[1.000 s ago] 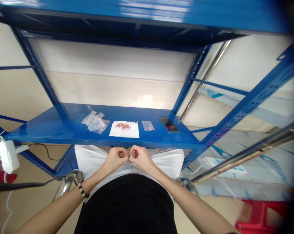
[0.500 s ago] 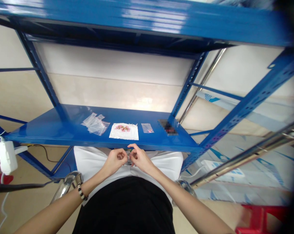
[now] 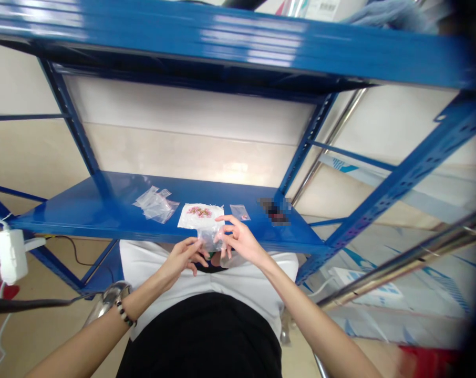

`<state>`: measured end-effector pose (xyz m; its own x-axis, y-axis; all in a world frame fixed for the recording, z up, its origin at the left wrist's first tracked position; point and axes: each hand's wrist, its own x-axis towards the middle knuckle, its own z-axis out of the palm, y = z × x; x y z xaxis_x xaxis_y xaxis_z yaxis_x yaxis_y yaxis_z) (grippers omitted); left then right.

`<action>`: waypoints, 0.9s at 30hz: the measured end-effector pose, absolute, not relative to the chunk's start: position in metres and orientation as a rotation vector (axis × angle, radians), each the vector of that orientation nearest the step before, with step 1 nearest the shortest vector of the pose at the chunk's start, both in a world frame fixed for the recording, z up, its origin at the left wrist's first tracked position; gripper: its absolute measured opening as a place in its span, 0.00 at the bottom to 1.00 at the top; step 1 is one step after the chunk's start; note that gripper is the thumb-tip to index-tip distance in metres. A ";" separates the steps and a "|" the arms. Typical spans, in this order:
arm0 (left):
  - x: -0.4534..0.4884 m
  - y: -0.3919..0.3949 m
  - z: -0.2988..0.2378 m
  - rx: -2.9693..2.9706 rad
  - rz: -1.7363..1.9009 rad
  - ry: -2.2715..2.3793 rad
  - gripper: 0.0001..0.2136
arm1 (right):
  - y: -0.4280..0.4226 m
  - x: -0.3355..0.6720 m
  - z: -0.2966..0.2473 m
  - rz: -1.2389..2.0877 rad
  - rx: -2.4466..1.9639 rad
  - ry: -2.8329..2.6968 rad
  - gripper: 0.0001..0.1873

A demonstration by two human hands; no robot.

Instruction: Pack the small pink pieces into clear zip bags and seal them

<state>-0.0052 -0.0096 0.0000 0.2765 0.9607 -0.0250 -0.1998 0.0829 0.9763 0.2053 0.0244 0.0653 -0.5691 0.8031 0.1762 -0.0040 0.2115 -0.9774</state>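
A small clear plastic bag (image 3: 208,237) is stretched between my two hands at the front edge of the shelf. My left hand (image 3: 185,256) has its fingertips on the bag's left edge, the fingers curled. From the other side my right hand (image 3: 240,239) grips the bag between thumb and fingers, with the index finger raised. Just behind the bag lies a white cloth or paper (image 3: 188,218) bearing a cluster of small pink and green pieces (image 3: 199,211). To its right is another clear bag (image 3: 240,212) with a tiny reddish piece inside.
Several empty clear bags (image 3: 156,203) are piled on the left of the blue shelf (image 3: 120,212). A blurred dark object (image 3: 275,211) lies on the right. Overhead runs the upper shelf beam (image 3: 175,31). A white power strip (image 3: 10,254) hangs by the left post.
My hands have risen toward the shelf edge and spread apart. The clear bag, barely visible between my fingers before, now shows open between them.
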 end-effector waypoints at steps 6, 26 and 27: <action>-0.016 0.007 0.005 1.043 1.215 0.847 0.17 | 0.053 0.189 0.063 1.401 -0.664 -1.782 0.30; -0.083 0.136 0.049 1.387 1.484 1.047 0.20 | 0.167 0.152 0.014 0.896 -1.014 -1.472 0.16; -0.081 0.141 0.050 1.408 1.463 1.043 0.19 | 0.168 0.152 0.012 0.884 -1.026 -1.476 0.16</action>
